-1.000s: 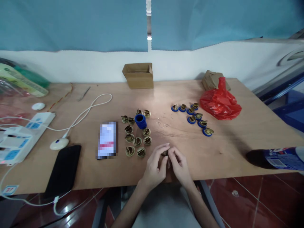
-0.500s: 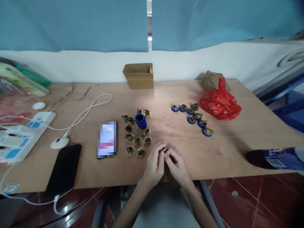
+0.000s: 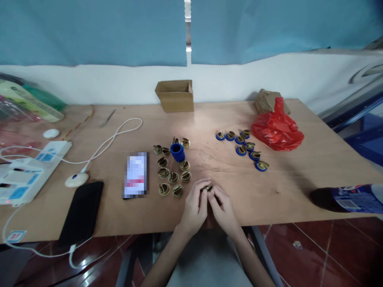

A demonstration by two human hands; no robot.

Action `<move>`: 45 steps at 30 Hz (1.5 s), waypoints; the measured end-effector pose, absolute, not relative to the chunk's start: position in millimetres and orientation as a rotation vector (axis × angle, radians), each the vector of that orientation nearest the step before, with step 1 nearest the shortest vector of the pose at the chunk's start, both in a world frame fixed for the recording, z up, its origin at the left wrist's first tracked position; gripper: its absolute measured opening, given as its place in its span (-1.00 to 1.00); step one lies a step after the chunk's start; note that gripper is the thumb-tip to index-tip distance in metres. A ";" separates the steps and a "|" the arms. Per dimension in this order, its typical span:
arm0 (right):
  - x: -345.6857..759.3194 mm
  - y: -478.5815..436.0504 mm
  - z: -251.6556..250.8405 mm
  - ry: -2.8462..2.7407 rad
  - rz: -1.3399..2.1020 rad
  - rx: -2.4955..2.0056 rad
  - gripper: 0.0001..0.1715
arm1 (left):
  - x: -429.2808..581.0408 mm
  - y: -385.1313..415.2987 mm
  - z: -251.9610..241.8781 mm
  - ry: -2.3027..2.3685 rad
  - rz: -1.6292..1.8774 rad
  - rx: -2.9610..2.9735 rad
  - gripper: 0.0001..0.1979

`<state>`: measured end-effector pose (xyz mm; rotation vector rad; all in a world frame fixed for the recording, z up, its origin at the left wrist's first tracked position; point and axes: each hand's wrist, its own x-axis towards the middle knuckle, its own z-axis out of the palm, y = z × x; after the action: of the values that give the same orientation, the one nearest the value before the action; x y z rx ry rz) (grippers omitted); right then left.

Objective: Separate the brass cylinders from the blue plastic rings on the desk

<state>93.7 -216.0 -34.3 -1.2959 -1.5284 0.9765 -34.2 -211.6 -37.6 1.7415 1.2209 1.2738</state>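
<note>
Near the table's front edge, my left hand (image 3: 196,207) and my right hand (image 3: 222,207) meet, fingertips closed round a small brass-coloured piece (image 3: 207,187) that they mostly hide. To their left lie several round brass-coloured pieces (image 3: 178,191) in a loose group. Among them stands a stack of blue rings (image 3: 177,152). Farther right, several brass-coloured pieces sit on blue rings (image 3: 261,165). Thin wire-like bits (image 3: 206,157) lie beyond my hands.
On the left are a lit phone (image 3: 136,175), a dark phone (image 3: 81,213), a power strip (image 3: 36,173) and white cables. A cardboard box (image 3: 177,100) stands at the back. To the right are a red plastic bag (image 3: 278,129) and a lying bottle (image 3: 347,199).
Both hands stay in nearly the same place. The brass-coloured piece between the fingertips looks slightly turned.
</note>
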 end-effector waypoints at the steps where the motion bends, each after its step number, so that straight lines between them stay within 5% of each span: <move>1: 93.6 -215.8 -33.9 -1.530 0.974 -1.296 -0.67 | -33.9 -211.8 -37.7 1.225 1.279 1.732 -0.70; 28: 93.8 -216.7 -39.0 -1.444 0.985 -1.350 -0.66 | -33.4 -207.6 -46.6 1.390 1.260 1.572 -0.78; 45: 159.3 -108.9 17.3 -2.660 0.134 -1.512 -0.78 | -31.5 -206.2 -49.8 1.407 1.105 1.731 -0.80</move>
<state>159.3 -108.9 17.3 -1.5122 -2.6602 0.1340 -31.5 -206.2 -49.8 1.7312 1.4067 1.1050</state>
